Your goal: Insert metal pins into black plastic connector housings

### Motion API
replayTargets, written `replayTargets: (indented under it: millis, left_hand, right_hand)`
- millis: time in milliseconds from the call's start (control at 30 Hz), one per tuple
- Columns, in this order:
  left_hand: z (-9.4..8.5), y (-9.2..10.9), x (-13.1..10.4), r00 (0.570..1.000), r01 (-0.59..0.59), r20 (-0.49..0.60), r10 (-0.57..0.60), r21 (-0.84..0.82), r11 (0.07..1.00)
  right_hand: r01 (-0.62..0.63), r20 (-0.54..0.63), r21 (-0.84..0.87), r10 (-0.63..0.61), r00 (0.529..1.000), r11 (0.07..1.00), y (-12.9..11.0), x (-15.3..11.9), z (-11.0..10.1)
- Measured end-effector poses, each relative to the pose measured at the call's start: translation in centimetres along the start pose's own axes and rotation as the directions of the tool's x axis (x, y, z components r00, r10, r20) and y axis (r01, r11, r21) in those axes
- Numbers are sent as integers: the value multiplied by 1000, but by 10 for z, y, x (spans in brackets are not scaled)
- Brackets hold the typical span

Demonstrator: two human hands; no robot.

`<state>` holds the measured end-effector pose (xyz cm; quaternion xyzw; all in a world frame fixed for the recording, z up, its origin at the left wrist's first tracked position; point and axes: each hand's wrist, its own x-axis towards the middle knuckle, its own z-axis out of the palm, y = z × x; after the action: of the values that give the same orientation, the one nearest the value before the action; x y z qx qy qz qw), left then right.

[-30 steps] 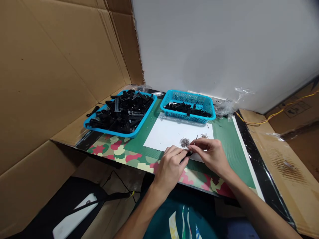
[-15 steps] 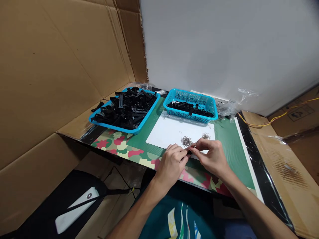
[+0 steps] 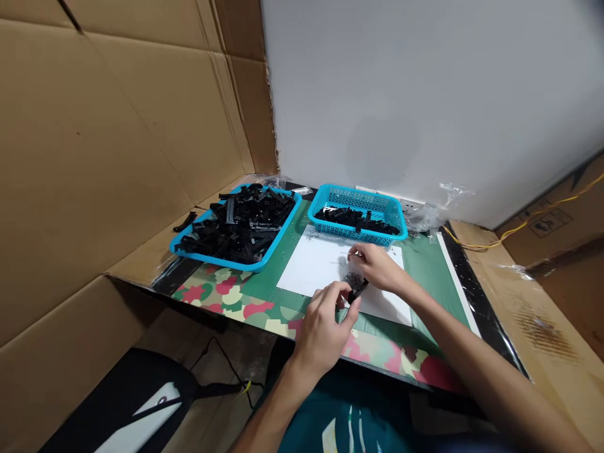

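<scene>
My left hand point(image 3: 328, 324) grips a small black plastic part point(image 3: 357, 291) between thumb and fingers, just over the near edge of the white sheet point(image 3: 302, 264). The part points up and to the right. Above the sheet, my right hand point(image 3: 375, 264) has its fingertips pressed together; whatever they pinch is too small to make out. Beneath it, partly covered by both hands, lies a pile of tiny dark metal pieces point(image 3: 350, 279). The second pile is hidden behind my right hand and forearm.
A blue tray point(image 3: 257, 267) heaped with black plastic parts stands at the left. Behind the sheet is a blue basket point(image 3: 401, 220) holding more black parts. Cardboard point(image 3: 141, 138) walls the left side, and a power strip point(image 3: 410, 204) lies at the back by clear plastic.
My right hand has left the black part and moved forward and left over the sheet. The left hand keeps the part, now more exposed. The camera view has tilted upward slightly.
</scene>
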<state>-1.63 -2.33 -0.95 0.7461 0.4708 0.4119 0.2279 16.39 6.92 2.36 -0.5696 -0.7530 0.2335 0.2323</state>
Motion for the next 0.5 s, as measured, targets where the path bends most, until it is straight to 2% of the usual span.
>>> replayTargets:
  millis: [200, 400, 500]
  left_hand:
    - [-3, -1, -3, 998, 30, 62, -28, -30, 999]
    - [-2, -4, -5, 998, 57, 2, -58, -176, 983]
    - [-3, -5, -3, 999, 41, -16, -45, -190, 981]
  right_hand:
    - [-64, 33, -63, 66, 997, 996, 6, 26, 21]
    - [-70, 49, -95, 75, 996, 993, 6, 23, 16]
    - [-50, 73, -101, 57, 996, 994, 5, 21, 15]
